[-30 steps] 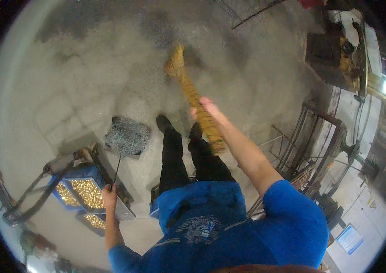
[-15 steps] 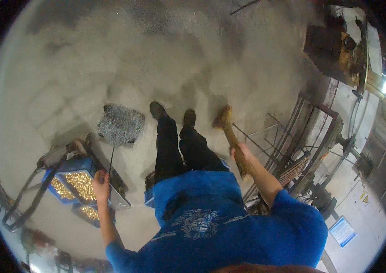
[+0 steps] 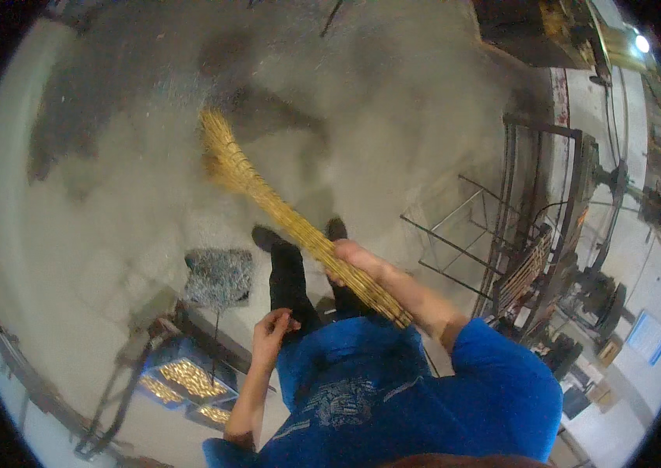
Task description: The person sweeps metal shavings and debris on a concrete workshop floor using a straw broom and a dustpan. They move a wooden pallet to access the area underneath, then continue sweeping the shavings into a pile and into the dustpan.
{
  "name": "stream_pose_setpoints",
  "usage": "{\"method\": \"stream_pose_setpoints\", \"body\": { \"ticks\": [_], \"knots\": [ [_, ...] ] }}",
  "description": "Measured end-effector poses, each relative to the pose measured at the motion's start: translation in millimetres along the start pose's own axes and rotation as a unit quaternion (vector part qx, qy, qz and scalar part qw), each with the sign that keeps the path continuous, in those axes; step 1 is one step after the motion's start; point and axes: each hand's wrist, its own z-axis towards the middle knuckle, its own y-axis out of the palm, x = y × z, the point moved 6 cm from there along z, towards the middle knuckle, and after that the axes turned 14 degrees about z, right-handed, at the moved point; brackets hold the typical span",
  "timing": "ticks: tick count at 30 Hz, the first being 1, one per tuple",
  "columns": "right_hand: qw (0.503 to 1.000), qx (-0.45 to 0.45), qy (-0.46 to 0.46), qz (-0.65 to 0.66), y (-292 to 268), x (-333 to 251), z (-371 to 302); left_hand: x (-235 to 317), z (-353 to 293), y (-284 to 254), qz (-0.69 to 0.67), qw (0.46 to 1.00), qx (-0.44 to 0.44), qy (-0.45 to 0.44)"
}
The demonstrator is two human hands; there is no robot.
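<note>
My right hand (image 3: 355, 261) is wrapped round the stalk of a yellow straw broom (image 3: 287, 214). The broom slants across in front of my legs, its bristles fanned out at the far left end, slightly blurred. My left hand (image 3: 272, 327) is in front of my left thigh, thumb and fingers bent together; whether anything small is between them cannot be made out. A dustpan (image 3: 219, 277) with a thin upright handle (image 3: 216, 343) stands on the floor left of my feet. It is heaped with grey, wiry shavings. My left hand is apart from that handle.
Blue bins (image 3: 194, 378) of shiny brass-coloured small parts stand at lower left beside a dark metal frame (image 3: 116, 398). On the right are a thin wire rack (image 3: 455, 242) and machinery (image 3: 580, 288) along a white wall. The concrete floor (image 3: 393, 140) has dark stains.
My left hand has let go of the dustpan handle and come toward my body. My right hand has swung the broom inward, its bristles from the right side to the far left.
</note>
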Motion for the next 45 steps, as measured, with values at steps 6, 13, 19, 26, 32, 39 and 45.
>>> {"method": "stream_pose_setpoints", "body": {
  "ticks": [6,13,19,26,32,39,45],
  "knots": [
    [0.983,0.150,-0.080,-0.072,-137.7,-134.7,-124.9,43.3,24.6,39.1,0.063,0.995,0.076,-0.012],
    [0.711,0.302,-0.299,-0.560,-351.0,-469.4,-126.0,154.3,110.3,119.5,0.059,0.986,0.158,0.001],
    [0.502,0.261,-0.314,-0.763,-377.0,-693.2,-79.3,212.5,165.4,224.3,0.087,0.991,0.096,-0.031],
    [0.785,0.231,-0.299,-0.490,-309.4,-544.1,-14.3,265.3,198.5,273.2,0.077,0.986,0.108,-0.104],
    [0.982,0.107,-0.089,-0.128,-232.1,-474.9,-61.6,340.7,249.9,399.3,-0.111,0.982,-0.121,-0.088],
    [0.944,0.183,-0.222,-0.160,-216.1,-469.7,-150.6,344.8,241.1,478.7,-0.201,0.940,-0.247,-0.120],
    [0.892,0.184,-0.362,-0.197,-173.6,-457.5,-145.5,357.1,225.0,410.0,-0.125,0.977,-0.170,-0.037]
  ]
}}
